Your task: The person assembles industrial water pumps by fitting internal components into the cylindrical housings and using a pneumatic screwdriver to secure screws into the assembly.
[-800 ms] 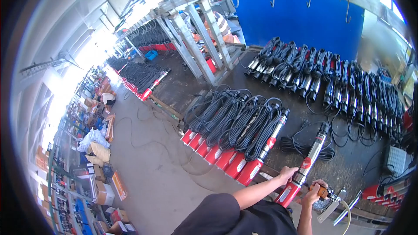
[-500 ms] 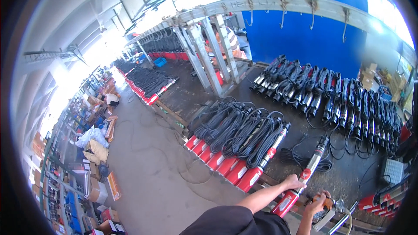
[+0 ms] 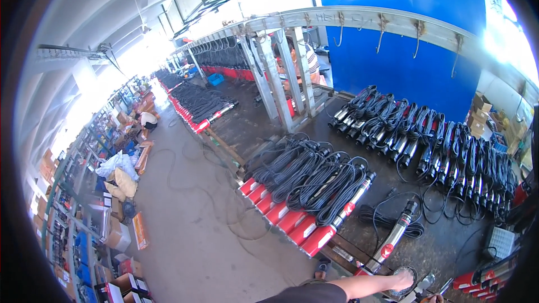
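Observation:
A long steel-and-red cylinder, which looks like a submersible pump (image 3: 396, 231), lies tilted across the table's near edge, its dark cap end away from me. No hand is on its visible part. My left hand (image 3: 402, 279) reaches over a round dish (image 3: 414, 276) beside the pump's lower end; its fingertips are hidden in the dish. Only a sliver of my right hand (image 3: 433, 299) shows at the lower edge, close to a shiny metal piece (image 3: 428, 279). Whether it holds anything is cut off. A black cable coil (image 3: 414, 229) lies behind the pump.
Left of it, several similar cylinders with red cartons (image 3: 297, 228) and bundled cables (image 3: 323, 182) line the table edge. Another row (image 3: 438, 163) fills the back right. A white crate (image 3: 501, 242) stands at right. Above runs a metal rail (image 3: 359, 19) with hooks.
My left hand has let go of the pump and moved down and right to the dish. My right hand, earlier around an orange-brown object, has dropped toward the lower edge. The view has shifted.

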`<state>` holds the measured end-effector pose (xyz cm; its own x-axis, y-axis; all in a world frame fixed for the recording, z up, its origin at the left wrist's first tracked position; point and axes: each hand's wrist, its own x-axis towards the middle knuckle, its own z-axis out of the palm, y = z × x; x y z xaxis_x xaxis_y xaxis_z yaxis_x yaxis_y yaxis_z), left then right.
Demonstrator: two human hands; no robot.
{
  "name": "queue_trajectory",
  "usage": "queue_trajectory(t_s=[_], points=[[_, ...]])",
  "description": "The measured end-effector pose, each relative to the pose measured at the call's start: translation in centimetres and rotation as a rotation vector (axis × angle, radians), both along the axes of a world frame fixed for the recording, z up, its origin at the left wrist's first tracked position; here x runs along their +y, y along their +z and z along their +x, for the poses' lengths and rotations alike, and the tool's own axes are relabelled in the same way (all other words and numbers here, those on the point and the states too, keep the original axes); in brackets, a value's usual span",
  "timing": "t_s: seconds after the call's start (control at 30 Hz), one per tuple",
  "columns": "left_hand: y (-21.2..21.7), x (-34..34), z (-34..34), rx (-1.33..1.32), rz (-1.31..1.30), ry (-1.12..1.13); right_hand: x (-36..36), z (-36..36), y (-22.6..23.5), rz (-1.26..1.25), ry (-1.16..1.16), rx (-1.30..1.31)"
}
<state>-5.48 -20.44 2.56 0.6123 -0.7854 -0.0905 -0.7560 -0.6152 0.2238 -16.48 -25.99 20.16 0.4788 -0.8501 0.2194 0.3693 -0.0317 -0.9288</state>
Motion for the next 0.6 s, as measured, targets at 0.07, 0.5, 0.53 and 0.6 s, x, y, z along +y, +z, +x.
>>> queue_trajectory(t_s=[0.07, 0.5, 0.53, 0.6], points=[[-1.3, -2.5, -0.8, -0.004, -0.070, 0.094, -1.4, -0.2, 0.2, -0.009, -0.030, -0.029], [-3.2, -2.8, -0.3, 0.161, -0.154, 0.189, -3.1, 1.7, -1.9, 0.219, 0.111, -0.165], [-2.6, -2.6, -0.3, 0.206, -0.233, 0.223, -3.0, 1.9, -1.9, 0.220, 0.112, -0.166], [-1.1, -1.5, -0.4, 0.276, -0.379, 0.285, -2.5, 2.3, -1.8, 0.083, 0.077, -0.071]])
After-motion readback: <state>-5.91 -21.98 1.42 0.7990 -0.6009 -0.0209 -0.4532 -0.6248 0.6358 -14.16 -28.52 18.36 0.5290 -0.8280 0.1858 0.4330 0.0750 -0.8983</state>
